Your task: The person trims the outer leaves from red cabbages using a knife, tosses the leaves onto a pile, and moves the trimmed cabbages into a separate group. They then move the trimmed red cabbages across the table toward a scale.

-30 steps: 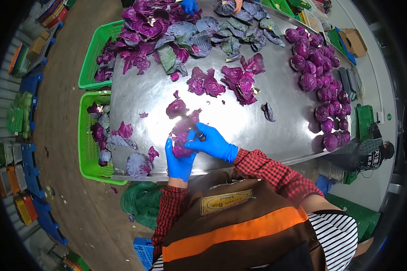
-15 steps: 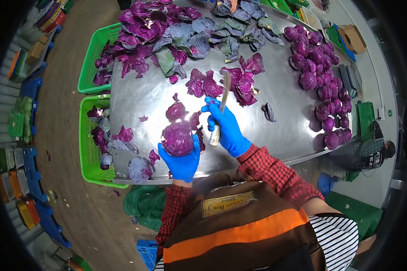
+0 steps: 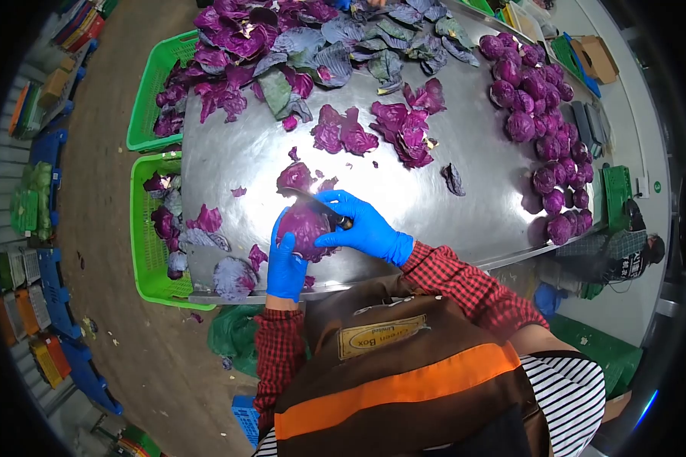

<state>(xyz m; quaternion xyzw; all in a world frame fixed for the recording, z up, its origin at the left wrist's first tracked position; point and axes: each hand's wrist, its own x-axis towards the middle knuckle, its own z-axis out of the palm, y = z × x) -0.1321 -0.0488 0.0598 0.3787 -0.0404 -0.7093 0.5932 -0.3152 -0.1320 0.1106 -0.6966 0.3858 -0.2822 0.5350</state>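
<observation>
My left hand (image 3: 286, 263), in a blue glove, grips the left side of a purple cabbage (image 3: 305, 228) above the near edge of the steel table (image 3: 480, 206). My right hand (image 3: 362, 228), also gloved in blue, is closed round the dark handle of a knife (image 3: 320, 207). The blade lies across the top of the cabbage, and some right fingers touch the cabbage's side. Just beyond it is a smaller purple piece (image 3: 295, 177). Loose purple leaves (image 3: 408, 129) are spread farther back on the table.
Many purple cabbages (image 3: 520, 126) are massed at the table's right. Outer leaves (image 3: 335, 61) are heaped at the back, near another person's hand (image 3: 376, 3). Green crates (image 3: 139, 244) with leaves stand at the left edge. Another person (image 3: 633, 255) is at the far right.
My right hand has moved left and turned, bringing the knife from upright beside the cabbage to lying across its top. My left hand has shifted from below the cabbage to its left side.
</observation>
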